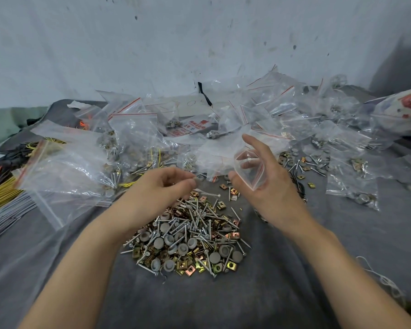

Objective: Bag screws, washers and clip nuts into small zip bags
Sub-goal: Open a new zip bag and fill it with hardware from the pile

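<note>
Right hand [268,184] holds a small zip bag [248,170] against its palm, thumb below it and fingers curled behind. Left hand [166,186] pinches a small part at its fingertips, too small to name. The bag lies just right of that pinch at about the same height, with a gap between them. The left hand is nearer the loose pile of screws, washers and clip nuts [188,236], which sits below both hands on the grey cloth [294,269]. Likely next: carry the part rightward into the bag. Which way the bag mouth faces is unclear.

"5" on the white pack [192,127]; other print illegible.
</note>
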Tool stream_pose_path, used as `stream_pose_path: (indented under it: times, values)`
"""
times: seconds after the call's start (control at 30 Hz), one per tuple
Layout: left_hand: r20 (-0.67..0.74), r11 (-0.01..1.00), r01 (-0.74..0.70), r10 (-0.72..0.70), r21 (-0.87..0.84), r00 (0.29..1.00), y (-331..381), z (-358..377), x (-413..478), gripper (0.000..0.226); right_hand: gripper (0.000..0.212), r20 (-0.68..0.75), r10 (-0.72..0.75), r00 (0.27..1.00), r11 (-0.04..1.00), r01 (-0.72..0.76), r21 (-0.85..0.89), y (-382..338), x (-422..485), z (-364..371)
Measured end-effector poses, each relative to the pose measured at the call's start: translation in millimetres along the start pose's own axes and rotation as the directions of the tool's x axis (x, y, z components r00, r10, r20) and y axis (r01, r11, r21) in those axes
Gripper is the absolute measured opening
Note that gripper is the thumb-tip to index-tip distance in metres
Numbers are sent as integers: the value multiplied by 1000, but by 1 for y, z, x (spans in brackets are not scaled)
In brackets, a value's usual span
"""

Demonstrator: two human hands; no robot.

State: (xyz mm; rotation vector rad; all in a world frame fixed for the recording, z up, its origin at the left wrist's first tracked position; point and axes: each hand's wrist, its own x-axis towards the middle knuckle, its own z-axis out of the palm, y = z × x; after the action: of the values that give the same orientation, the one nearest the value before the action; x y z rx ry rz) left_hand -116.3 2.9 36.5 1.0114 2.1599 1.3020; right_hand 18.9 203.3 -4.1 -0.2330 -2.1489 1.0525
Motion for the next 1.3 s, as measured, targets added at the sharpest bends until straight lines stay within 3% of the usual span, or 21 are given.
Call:
stream_pose_path:
  times: [0.1, 0.23, 0.43, 0.6, 0.73, 0.87, 1.03, 1.3]
  values:
    - [42, 953, 103, -95, -284, 995, 1, 2, 3, 16, 67, -1, -2, 1000, 1000, 2, -13, 0, 0, 0]
    - [109, 782, 178, -140, -597, 984, 8, 7, 4, 23, 67, -3, -1, 1000, 1000, 1, -18, 1, 0, 1]
    - [175, 618, 203, -106, -760, 979, 15, 14, 8, 17, 67, -9, -13, 1000, 1000, 12, -28, 1, 0, 2]
    - [159, 602, 165, -65, -781, 985, 21, 17, 9, 23, 68, -4, -12, 1000, 1000, 12, -28, 0, -1, 1]
    - [6, 748, 13, -11, -664, 1000, 33, 22, 8, 25, 68, 3, -18, 1000, 1000, 19, -11, 1, 0, 2]
    - [-135, 952, -219, 194, -215, 972, 48, 28, 7, 20, 71, 8, -17, 1000, 1000, 17, -3, 1, 0, 1]
    - [-103, 892, -421, 440, 164, 892, 68, 44, 6, 22, 68, -1, -12, 1000, 1000, 12, 8, 3, 1, 0]
    - [-128, 862, -451, 487, 232, 864, 71, 51, 11, 26, 69, -5, -9, 1000, 998, 9, 58, 3, 1, -2]
